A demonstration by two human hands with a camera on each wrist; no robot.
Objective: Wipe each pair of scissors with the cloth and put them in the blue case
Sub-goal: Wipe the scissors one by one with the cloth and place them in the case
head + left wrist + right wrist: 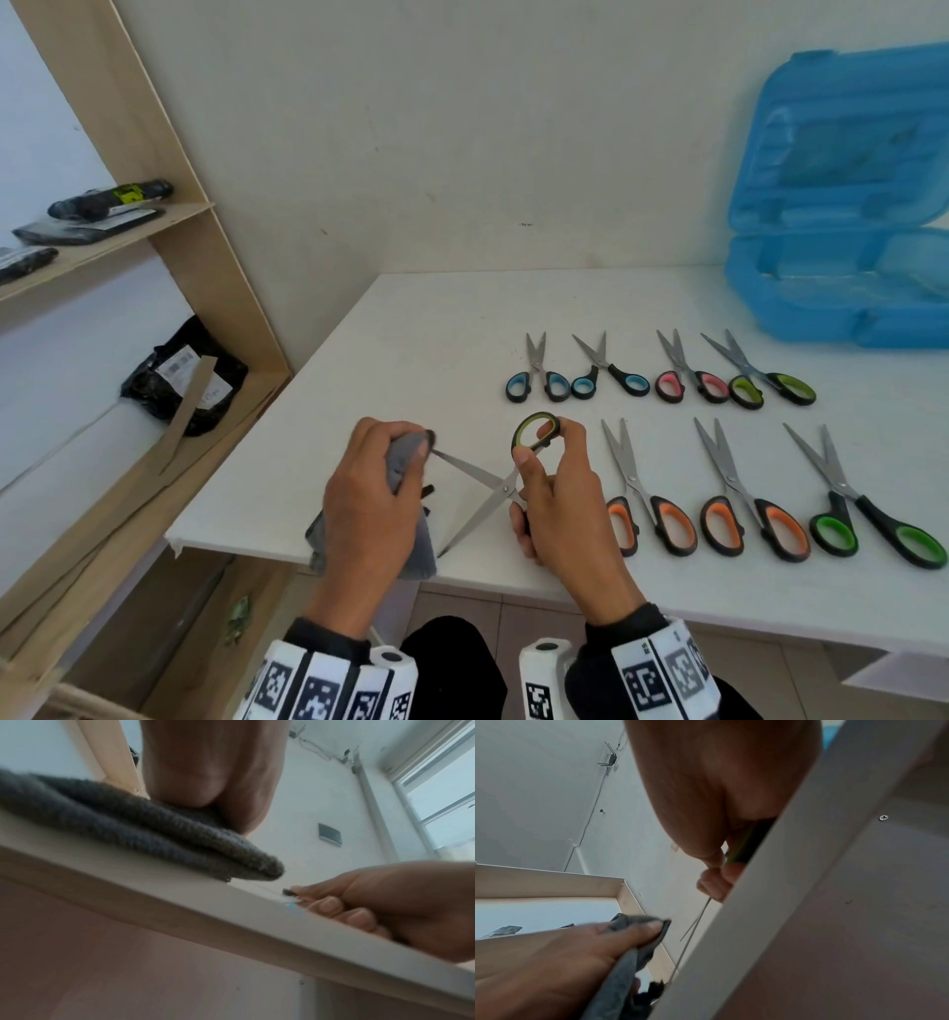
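Head view: left hand (367,498) gripping grey cloth (405,457) at 7 o'clock of the white surface (436,329), fingers (411,437) curled and clamped on the cloth, pinching it round the tip of one blade. Right hand (560,503) holding the olive-handled scissors (493,483), blades spread wide in an X, thumb and forefinger pinching the upper handle ring, remaining fingers curling round the lower handle. Second blade pointing toward 7 o'clock, tip near the front edge. Lying in two rows at 3 o'clock of the hands: blue-handled scissors (539,375), pink-handled scissors (688,375), orange-handled scissors (649,503), green-handled scissors (868,514), others between. Blue case (842,216) standing open at 1 o'clock, lid leaning on the wall, nothing visible inside it.

Left wrist view: left hand (210,764) pressing down on the cloth (128,829), cloth draping over the surface edge (231,912). Right hand (398,906) at 4 o'clock, fingers curled on a dark handle part, blurred.

Right wrist view: right hand (718,791) clamping the dark handle, thin blades running toward 7 o'clock along the surface edge (770,892). Left hand (564,953) at 8 o'clock, pinching the cloth (639,939).
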